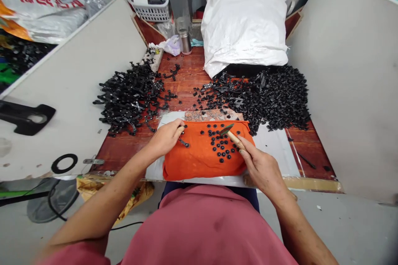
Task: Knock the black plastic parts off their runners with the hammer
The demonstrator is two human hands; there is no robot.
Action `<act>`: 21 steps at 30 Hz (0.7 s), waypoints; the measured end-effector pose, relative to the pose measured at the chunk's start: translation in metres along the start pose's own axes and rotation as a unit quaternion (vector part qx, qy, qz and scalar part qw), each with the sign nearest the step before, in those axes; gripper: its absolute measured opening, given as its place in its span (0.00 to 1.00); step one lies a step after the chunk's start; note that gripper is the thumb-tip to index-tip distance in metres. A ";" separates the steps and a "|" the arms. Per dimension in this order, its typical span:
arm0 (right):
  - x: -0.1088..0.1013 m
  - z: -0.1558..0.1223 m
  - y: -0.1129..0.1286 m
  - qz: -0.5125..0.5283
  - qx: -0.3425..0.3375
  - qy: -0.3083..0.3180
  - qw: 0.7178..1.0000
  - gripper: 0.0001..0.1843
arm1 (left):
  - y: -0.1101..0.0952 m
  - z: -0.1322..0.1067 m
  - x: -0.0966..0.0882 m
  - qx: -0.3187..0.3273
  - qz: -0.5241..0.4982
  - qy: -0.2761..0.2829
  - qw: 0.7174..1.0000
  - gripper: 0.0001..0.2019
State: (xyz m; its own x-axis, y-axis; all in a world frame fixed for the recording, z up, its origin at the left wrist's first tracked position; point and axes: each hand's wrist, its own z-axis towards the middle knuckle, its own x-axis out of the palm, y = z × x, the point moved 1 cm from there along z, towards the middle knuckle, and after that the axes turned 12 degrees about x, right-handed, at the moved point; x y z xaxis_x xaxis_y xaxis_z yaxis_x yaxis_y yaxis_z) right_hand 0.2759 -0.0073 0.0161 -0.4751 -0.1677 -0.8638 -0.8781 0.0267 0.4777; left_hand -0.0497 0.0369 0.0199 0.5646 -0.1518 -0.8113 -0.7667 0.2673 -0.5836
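An orange cloth pad (192, 161) lies at the table's near edge, with several round black caps (218, 145) scattered over its right half. At the pad's left side, my left hand (164, 137) is closed on a black jointed plastic piece (184, 143), whose lower end sticks out over the cloth. My right hand (263, 167) is wrapped round the pale wooden handle of a small hammer (235, 139). The hammer's narrow dark head is over the caps; whether it touches them I cannot tell.
A heap of black jointed pieces (129, 95) is at left. Small black parts (276, 97) are piled at right below a white sack (245, 16). Pale side panels (351, 70) flank the table. A steel flask (185, 42) and grey basket (152, 10) stand behind.
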 end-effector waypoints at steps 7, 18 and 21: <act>0.006 0.004 0.018 -0.006 -0.013 -0.002 1.000 0.26 | 0.001 0.013 0.031 -0.019 -0.141 -0.086 0.986 0.09; 0.005 -0.006 -0.005 0.022 0.018 0.002 1.000 0.26 | -0.008 0.026 0.053 -0.016 -0.062 -0.057 0.996 0.10; 0.008 -0.005 -0.005 0.021 0.018 0.007 1.000 0.26 | -0.009 0.025 0.055 -0.024 -0.039 -0.057 0.997 0.09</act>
State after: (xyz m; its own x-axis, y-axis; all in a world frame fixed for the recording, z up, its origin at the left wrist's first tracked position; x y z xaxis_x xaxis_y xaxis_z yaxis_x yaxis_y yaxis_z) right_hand 0.2769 -0.0134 0.0073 -0.5103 -0.1791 -0.8412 -0.8594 0.0699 0.5065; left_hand -0.0040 0.0503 -0.0184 0.6526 -0.0598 -0.7554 -0.7312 0.2121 -0.6484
